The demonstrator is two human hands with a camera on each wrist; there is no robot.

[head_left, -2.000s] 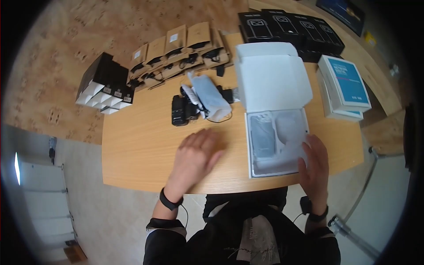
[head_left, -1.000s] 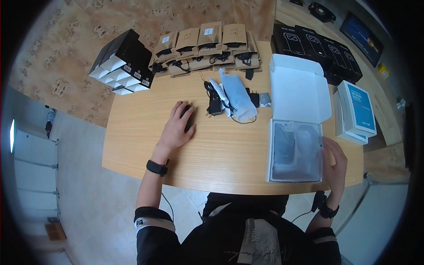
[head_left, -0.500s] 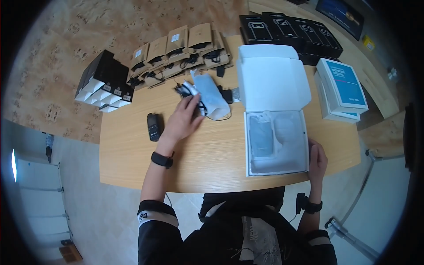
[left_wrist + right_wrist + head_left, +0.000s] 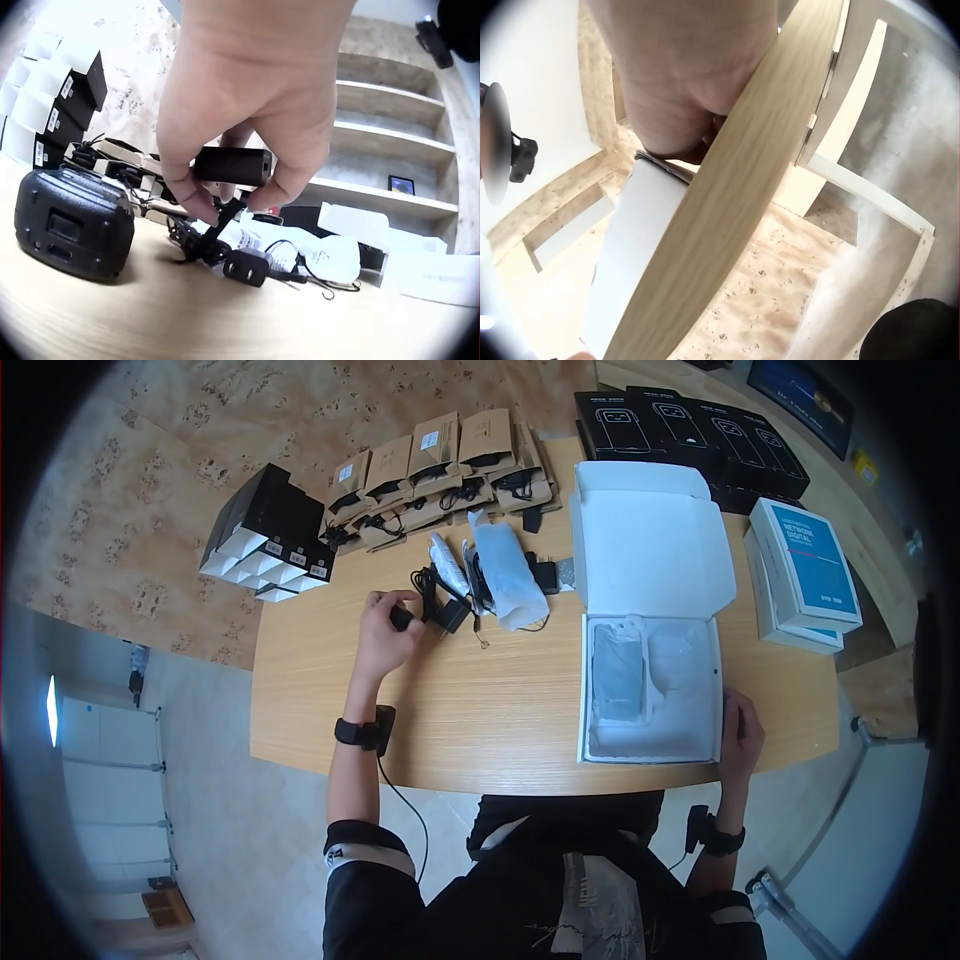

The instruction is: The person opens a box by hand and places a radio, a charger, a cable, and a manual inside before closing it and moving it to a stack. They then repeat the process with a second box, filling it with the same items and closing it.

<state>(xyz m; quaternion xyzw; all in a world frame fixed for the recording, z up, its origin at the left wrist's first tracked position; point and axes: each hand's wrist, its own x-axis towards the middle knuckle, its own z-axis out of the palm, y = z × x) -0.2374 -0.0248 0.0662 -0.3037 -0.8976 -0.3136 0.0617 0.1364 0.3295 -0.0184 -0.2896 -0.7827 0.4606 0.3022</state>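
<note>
My left hand [image 4: 383,638] is raised over the left part of the table, pinching a small black block [image 4: 232,166] with a slot in one end between thumb and fingers. Below it in the left wrist view stands a black handheld radio [image 4: 73,225], hidden by the hand in the head view. Just right of the hand lie a black plug adapter [image 4: 453,616] and a coiled black cable [image 4: 424,588]. My right hand [image 4: 740,735], fingers loosely bent, rests at the right wall of an open white box [image 4: 652,752]. A plastic-wrapped item [image 4: 618,675] lies in the box's left compartment.
A frosted sleeve [image 4: 508,575] and a white packet [image 4: 448,563] lie mid-table. Brown cardboard packs [image 4: 435,452] with cables line the back. Black boxes [image 4: 690,435] stand back right, blue-and-white boxes [image 4: 808,565] right, and black-and-white boxes [image 4: 265,525] left.
My left hand set the radio down to the left, reached to the cables, and came back left with the black block. My right hand moved from over the box to its right side.
</note>
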